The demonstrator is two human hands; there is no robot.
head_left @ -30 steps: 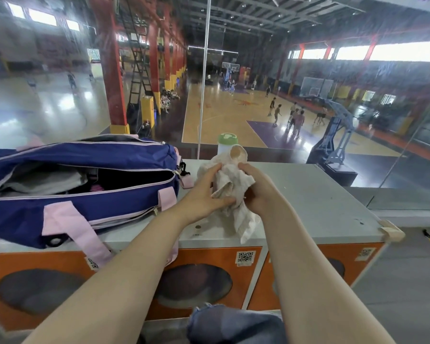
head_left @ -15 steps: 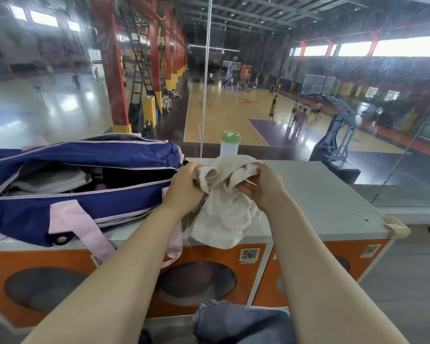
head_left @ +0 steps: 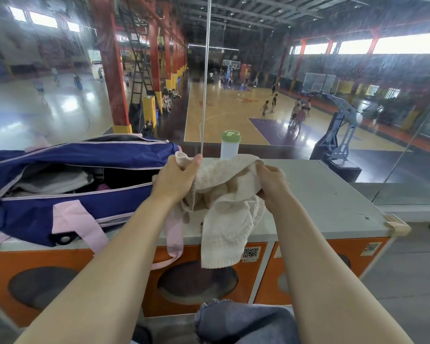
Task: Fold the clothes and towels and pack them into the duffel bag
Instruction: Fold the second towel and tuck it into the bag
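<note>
Gripping cream towel [head_left: 224, 194], left hand [head_left: 174, 178], right hand [head_left: 271, 186]

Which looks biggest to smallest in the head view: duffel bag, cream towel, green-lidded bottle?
1. Duffel bag, clearly largest.
2. Cream towel, bunched between both hands, so its full size is hidden.
3. Green-lidded bottle, smallest, though it stands farther off and is partly hidden behind the towel.

cream knit towel [head_left: 224, 207]: bunched, draped off counter edge | navy-pink duffel bag [head_left: 67, 194]: unzipped, part-filled, left
</note>
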